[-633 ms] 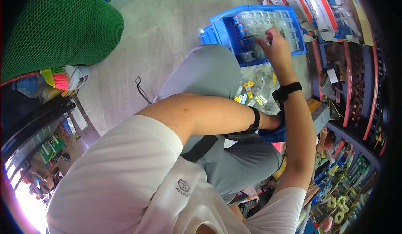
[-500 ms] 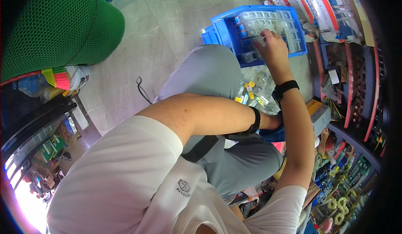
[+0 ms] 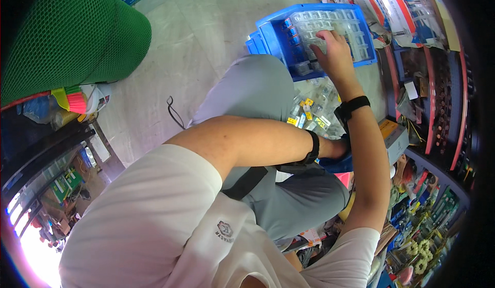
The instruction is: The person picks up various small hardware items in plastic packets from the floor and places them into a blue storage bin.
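Note:
My right hand is over a blue plastic bin, its thumb and forefinger spread apart with nothing visible between them. Rows of small clear plastic cases fill the bin, right under those fingers. My left hand lies lower down, beyond the edge of my right forearm, which hides most of it. Its fingers cannot be seen. Close to it is a dark blue object whose kind I cannot make out. Loose clear packets with yellow labels lie in a pile on the floor between the bin and my left wrist.
A large roll of green mesh stands at the far left. Shelves with many small goods line the right side. White, red and blue packages are stacked behind the bin. A grey and yellow box sits by my right forearm.
The thumb and forefinger of my right hand have moved further apart over the cases. My left arm has hardly moved. The whole view has shifted slightly.

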{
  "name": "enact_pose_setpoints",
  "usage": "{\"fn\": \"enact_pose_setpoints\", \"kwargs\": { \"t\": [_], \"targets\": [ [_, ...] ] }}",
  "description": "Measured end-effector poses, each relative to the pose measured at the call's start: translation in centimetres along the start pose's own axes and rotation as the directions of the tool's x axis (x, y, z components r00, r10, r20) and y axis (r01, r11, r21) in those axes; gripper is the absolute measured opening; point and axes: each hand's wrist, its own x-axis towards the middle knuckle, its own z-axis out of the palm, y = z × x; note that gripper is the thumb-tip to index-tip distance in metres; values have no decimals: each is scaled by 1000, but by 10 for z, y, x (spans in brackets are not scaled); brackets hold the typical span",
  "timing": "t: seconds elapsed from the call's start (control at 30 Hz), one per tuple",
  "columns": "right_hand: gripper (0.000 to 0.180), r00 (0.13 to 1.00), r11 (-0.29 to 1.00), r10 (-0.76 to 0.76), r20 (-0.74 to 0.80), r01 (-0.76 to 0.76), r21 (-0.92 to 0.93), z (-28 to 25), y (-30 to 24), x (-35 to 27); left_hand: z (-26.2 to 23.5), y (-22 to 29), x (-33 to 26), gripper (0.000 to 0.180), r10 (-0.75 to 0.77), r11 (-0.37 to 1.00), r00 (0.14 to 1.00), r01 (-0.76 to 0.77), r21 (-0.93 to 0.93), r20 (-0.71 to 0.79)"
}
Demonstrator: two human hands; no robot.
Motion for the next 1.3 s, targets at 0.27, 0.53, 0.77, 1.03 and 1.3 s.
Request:
{"fn": "enact_pose_setpoints", "kwargs": {
  "t": [0.27,0.53,0.77,1.03,1.3],
  "targets": [
    [18,999,997,54,-2,-53,50,-15,3,-4,-4,-2,1,14,-3,999,1000,4,-35,22],
    [22,859,842,497,123,-511,172,-176,-30,-75,-14,-7,10,11,-54,946,946,150,-287,318],
    [27,464,466,885,-47,-879,105,-266,-157,-236,28,12,-13,15,-271,919,895,131,-371,-354],
    [80,-62,-211,954,295,-834,510,-175,-322,-327,-17,4,-32,45,-19,-977,485,178,-121,874],
    [114,-98,-159,976,196,-932,325,-140,-326,-344,-43,8,-40,45,-33,-924,447,326,-197,894]
  ]
}}
